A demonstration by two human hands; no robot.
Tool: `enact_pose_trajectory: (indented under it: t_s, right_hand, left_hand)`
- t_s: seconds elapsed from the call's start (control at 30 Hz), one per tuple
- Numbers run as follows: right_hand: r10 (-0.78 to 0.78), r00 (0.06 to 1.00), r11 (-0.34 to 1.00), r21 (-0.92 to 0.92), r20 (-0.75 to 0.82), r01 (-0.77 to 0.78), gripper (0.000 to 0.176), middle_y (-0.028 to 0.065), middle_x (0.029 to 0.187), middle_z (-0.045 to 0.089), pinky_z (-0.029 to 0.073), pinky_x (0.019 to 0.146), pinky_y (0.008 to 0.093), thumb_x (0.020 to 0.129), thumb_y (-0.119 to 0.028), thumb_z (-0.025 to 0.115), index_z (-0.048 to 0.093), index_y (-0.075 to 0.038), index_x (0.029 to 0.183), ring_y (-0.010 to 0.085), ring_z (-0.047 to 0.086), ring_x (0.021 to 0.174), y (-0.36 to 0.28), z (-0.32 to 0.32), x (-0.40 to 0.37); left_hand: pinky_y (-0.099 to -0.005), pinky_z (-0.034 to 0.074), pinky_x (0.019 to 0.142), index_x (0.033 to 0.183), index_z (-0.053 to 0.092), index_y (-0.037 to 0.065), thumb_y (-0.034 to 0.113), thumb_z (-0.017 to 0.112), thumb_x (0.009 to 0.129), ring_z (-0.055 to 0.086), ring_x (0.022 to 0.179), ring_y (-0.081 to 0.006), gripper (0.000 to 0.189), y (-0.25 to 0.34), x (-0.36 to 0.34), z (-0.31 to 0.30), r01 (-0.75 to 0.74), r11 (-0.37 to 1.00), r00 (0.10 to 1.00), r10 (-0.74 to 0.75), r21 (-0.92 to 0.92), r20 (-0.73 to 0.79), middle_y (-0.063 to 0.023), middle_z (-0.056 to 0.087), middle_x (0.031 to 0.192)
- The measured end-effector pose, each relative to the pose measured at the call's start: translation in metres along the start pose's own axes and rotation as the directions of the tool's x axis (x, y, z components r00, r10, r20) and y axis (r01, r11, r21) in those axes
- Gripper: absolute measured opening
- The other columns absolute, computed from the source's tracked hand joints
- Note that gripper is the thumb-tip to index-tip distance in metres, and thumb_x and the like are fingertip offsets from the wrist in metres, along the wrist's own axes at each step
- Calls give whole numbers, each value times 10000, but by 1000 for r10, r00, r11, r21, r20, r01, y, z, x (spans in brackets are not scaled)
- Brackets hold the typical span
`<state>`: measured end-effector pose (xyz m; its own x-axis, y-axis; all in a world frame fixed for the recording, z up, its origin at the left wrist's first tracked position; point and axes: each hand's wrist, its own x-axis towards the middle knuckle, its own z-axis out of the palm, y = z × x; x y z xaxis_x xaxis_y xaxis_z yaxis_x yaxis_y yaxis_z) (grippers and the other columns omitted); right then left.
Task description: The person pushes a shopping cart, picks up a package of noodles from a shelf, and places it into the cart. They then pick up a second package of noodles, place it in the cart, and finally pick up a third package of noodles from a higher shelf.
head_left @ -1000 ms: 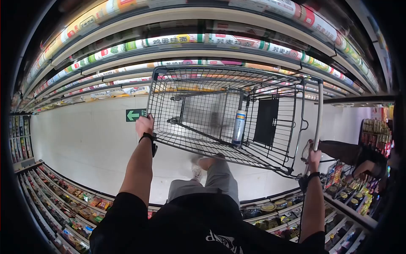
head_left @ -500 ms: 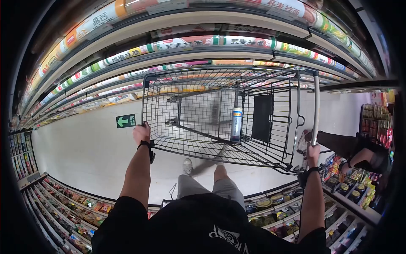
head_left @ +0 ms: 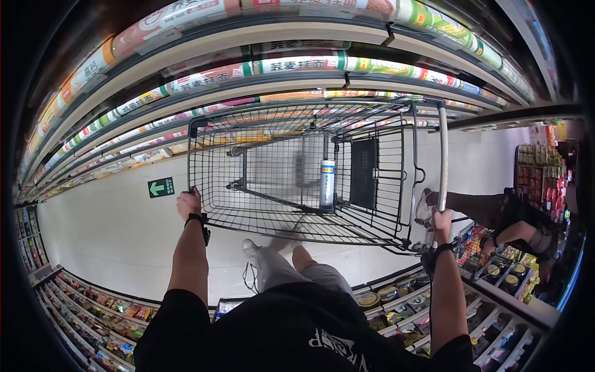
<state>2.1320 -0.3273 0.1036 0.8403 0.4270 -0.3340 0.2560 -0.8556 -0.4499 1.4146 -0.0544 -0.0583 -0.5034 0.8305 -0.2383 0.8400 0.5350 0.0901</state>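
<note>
A black wire shopping cart (head_left: 248,214) stands across in front of me, its front end to my left. My left hand (head_left: 189,204) is closed around the near front corner of its rim. At the other end my right hand (head_left: 442,223) is wrapped round the lower part of the pale push handle (head_left: 442,155). Inside the basket, close to the dark child-seat panel (head_left: 364,173), is a cylindrical pack (head_left: 327,186) with a white, blue and yellow label and a dark lower end. Neither hand touches this pack.
Shelves of packed dried noodles (head_left: 297,64) run along the cart's far side. A green arrow sign (head_left: 161,187) is on the pale floor. Behind me are shelves of small packets (head_left: 124,309). Another person (head_left: 527,232) is at the right, beside stacked goods (head_left: 540,173).
Shelves, floor sign and cart have all shifted left in my view, the upper noodle packs most. My feet have changed position in a step. Both hands keep their grip on the cart.
</note>
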Motion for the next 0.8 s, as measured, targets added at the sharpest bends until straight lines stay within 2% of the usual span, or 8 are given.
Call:
enact_pose_trajectory:
  t_s: [0.17,0.27,0.47,0.67,0.8]
  right_hand:
    - [1,1000,999,-43,-31,-2,401,228,667,627,526,383,410,809,-189,624,563,199,887,306,651,499,-14,-12,3]
    - [50,998,996,-66,-43,-53,384,211,645,622,525,387,404,810,-200,632,570,176,855,291,643,485,6,-12,20]
    - [13,1000,1000,-6,-19,-13,358,163,564,583,505,382,395,814,-220,640,554,112,708,252,620,457,23,-17,35]
    - [28,1000,999,-33,8,-27,361,167,572,590,510,392,404,815,-221,636,565,123,733,267,634,473,15,-26,37]
    - [8,998,997,-76,-61,-12,357,189,609,614,510,393,409,811,-221,638,576,129,772,288,645,494,22,-29,47]
  left_hand:
    - [-485,548,793,888,733,4,441,616,870,680,872,-417,452,11,-9,7,36,999,999,-36,-19,32,-253,694,897]
    - [-483,542,815,906,735,10,441,616,869,677,895,-413,449,19,-15,7,51,998,997,-50,-20,54,-251,694,922]
    - [-475,541,823,917,732,9,444,614,867,674,905,-415,454,26,-22,13,91,996,994,-90,-23,66,-247,694,932]
    - [-485,541,814,918,728,2,441,610,862,675,890,-421,458,37,-31,12,69,997,996,-68,-16,49,-254,691,917]
    - [-484,542,816,917,726,-2,435,606,864,675,893,-421,456,47,-38,12,80,997,995,-81,5,64,-260,691,923]
